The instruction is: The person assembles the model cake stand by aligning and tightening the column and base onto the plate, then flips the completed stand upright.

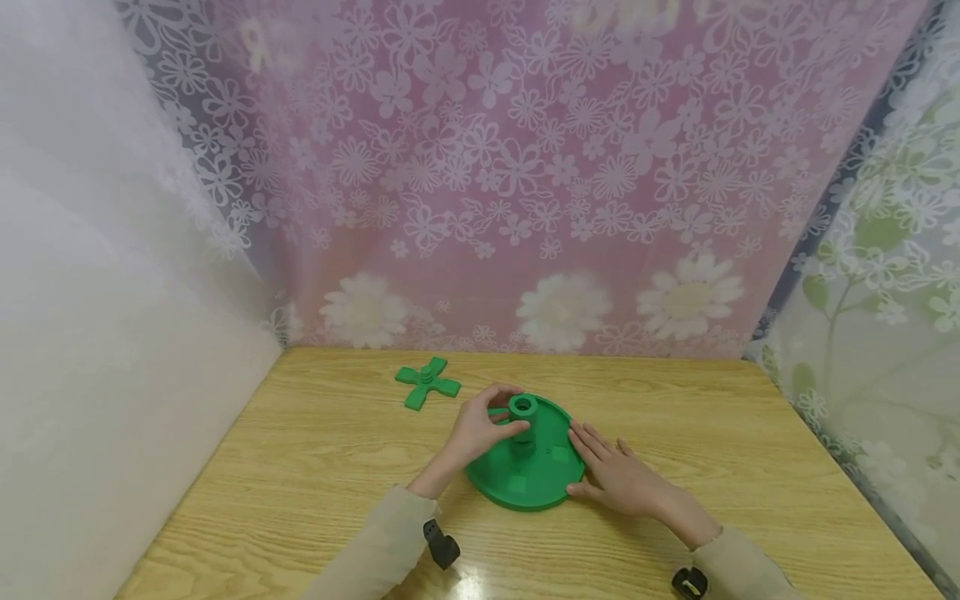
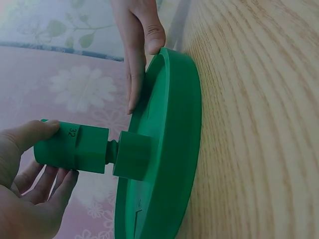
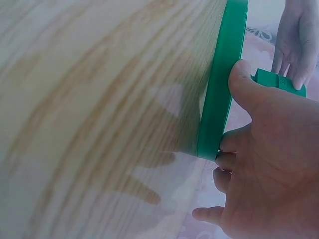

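My left hand (image 1: 476, 429) holds a green plastic cylinder (image 2: 89, 149) marked "32" between the thumb and fingers. A narrow threaded neck (image 2: 112, 151) shows between this cylinder and a short green post (image 2: 134, 155) on the round green base (image 1: 551, 483). In the head view the cylinder stands upright over the base's middle, with its hollow end up. Against the right edge of the base rests my right hand (image 1: 626, 479), its fingers extended over the rim and its thumb touching lower down.
A green cross-shaped piece (image 1: 426, 379) with a short stub at its centre lies at the back left of the wooden table (image 1: 300, 483). Behind the table hangs a pink flowered curtain (image 1: 480, 183). Pale sheets flank both sides.
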A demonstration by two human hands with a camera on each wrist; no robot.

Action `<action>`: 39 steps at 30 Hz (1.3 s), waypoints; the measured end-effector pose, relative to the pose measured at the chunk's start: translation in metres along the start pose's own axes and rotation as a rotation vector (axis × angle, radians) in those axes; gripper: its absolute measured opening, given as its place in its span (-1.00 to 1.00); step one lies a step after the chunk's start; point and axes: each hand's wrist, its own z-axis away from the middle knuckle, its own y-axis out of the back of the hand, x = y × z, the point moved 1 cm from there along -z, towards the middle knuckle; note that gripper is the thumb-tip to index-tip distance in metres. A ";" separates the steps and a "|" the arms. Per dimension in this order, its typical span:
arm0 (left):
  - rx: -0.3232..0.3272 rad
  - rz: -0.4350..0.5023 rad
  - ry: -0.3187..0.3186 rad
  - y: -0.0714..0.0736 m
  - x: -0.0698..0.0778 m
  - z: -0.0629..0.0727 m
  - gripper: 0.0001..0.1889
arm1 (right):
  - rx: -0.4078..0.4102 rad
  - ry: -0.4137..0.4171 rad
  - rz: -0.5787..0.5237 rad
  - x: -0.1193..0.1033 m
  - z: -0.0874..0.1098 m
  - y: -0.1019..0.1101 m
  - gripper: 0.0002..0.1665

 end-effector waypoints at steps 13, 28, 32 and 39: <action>0.031 -0.035 0.036 -0.005 0.004 -0.004 -0.46 | 0.003 0.008 0.010 -0.001 0.000 0.000 0.04; -0.007 -0.011 -0.023 -0.005 -0.001 -0.004 -0.51 | 0.007 -0.002 0.006 -0.002 0.000 0.000 0.03; -0.050 0.019 -0.017 -0.003 -0.001 -0.003 -0.51 | 0.010 -0.004 0.006 -0.003 0.000 0.001 0.02; -0.088 0.044 -0.007 -0.003 0.000 -0.002 -0.47 | 0.004 -0.002 -0.001 -0.002 0.000 0.001 0.03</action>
